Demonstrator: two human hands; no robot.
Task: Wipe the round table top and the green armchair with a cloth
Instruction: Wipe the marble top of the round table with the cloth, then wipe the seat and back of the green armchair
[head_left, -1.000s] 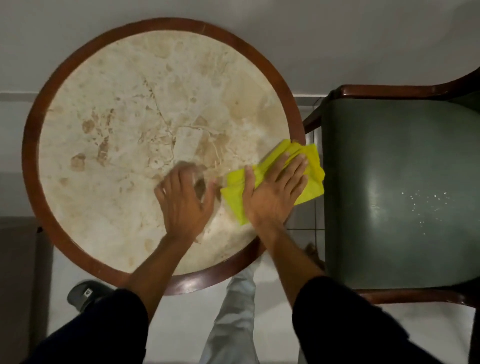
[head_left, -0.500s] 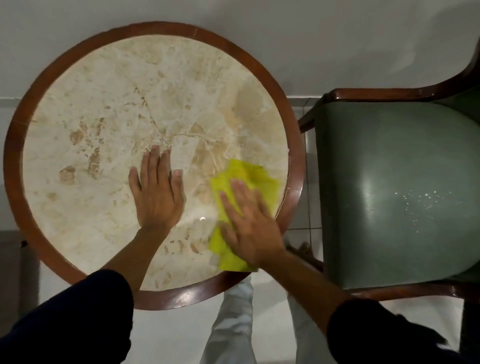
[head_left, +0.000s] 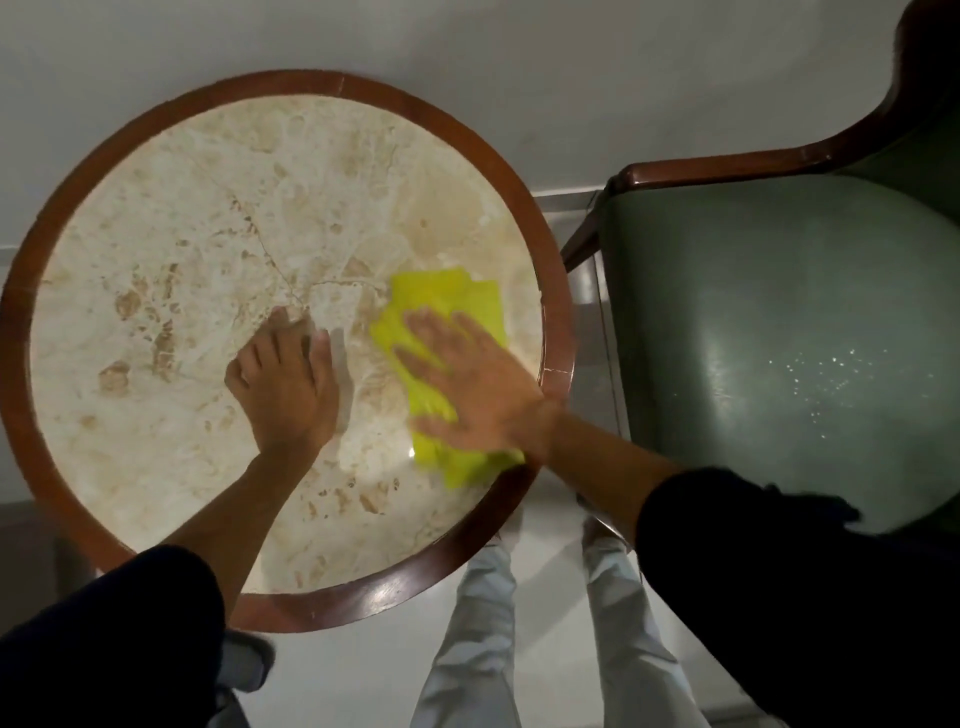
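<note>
From the head camera, the right hand (head_left: 475, 387) lies flat with fingers spread wide on a bright yellow cloth (head_left: 444, 312), pressing it onto the right side of the round beige marble table top (head_left: 182, 249) close to its dark reddish wooden rim (head_left: 556, 312). The left hand (head_left: 285, 384) rests palm down on the bare marble just left of the cloth, fingers extended and loosely together, gripping nothing. The green upholstered armchair (head_left: 779, 332) with a dark wooden frame stands just to the right of the table, its seat dotted with pale specks.

Head view, steeply down, close overhead
</note>
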